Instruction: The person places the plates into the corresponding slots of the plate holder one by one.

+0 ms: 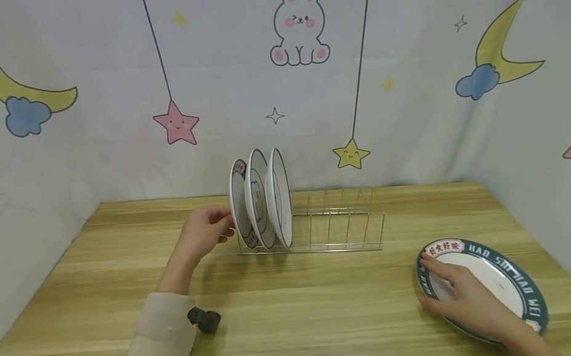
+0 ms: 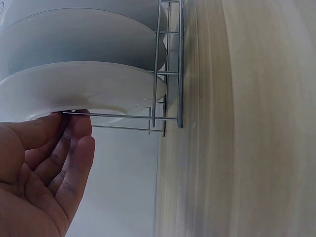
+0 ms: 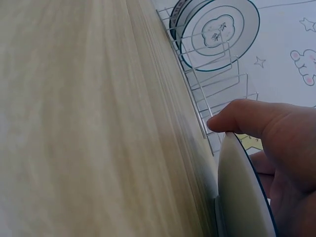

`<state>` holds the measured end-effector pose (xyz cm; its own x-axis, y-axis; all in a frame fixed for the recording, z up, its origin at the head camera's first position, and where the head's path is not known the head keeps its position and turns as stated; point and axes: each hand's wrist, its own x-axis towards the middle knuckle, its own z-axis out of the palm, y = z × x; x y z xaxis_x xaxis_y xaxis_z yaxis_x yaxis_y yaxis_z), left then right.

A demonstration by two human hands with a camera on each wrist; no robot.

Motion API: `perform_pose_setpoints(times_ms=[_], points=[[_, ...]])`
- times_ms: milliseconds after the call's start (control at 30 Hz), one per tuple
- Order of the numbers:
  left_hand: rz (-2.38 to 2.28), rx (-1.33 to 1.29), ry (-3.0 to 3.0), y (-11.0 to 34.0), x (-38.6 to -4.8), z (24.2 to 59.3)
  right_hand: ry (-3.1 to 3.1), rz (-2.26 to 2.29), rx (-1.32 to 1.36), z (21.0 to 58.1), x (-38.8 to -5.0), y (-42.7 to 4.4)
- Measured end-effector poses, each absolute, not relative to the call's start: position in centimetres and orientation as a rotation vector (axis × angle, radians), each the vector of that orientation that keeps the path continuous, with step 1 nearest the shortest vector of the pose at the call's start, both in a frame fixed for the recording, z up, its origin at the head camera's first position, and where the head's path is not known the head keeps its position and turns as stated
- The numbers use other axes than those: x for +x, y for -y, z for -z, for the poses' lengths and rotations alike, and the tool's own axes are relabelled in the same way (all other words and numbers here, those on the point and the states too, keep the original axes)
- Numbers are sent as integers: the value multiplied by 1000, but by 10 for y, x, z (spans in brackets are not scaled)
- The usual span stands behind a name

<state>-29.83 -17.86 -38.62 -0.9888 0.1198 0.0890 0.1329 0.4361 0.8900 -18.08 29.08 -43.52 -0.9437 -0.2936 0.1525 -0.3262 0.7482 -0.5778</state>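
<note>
Hands well apart. Left hand (image 1: 203,233) pinches the end wire of the wire rack (image 1: 330,250), right beside the leftmost plate (image 1: 239,207); can't tell if fingertips also touch it. Small black gadget (image 1: 208,321) at that cuff. Three plates (image 1: 260,200), that one included, stand on edge in the rack's left end. Rack's long axis runs left to right near the back of the table (image 1: 314,323), wires continuing right of the plates. Right hand (image 1: 467,295) is on the green-rimmed plate (image 1: 497,278): thumb over the left edge, other fingers over the face. Can't tell if that's a firm grip. Key relation: this plate lies face up, roughly flat, right of the rack and closer to the person; the racked ones are upright. Right hand's on it, left's at the rack's far end.
</note>
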Motion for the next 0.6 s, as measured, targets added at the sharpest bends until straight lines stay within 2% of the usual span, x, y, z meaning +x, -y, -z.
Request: perform_pose_setpoints(times_ms=[600], points=[[1650, -238, 2649, 180, -300, 388, 2810, -773, 579, 439, -176, -287]])
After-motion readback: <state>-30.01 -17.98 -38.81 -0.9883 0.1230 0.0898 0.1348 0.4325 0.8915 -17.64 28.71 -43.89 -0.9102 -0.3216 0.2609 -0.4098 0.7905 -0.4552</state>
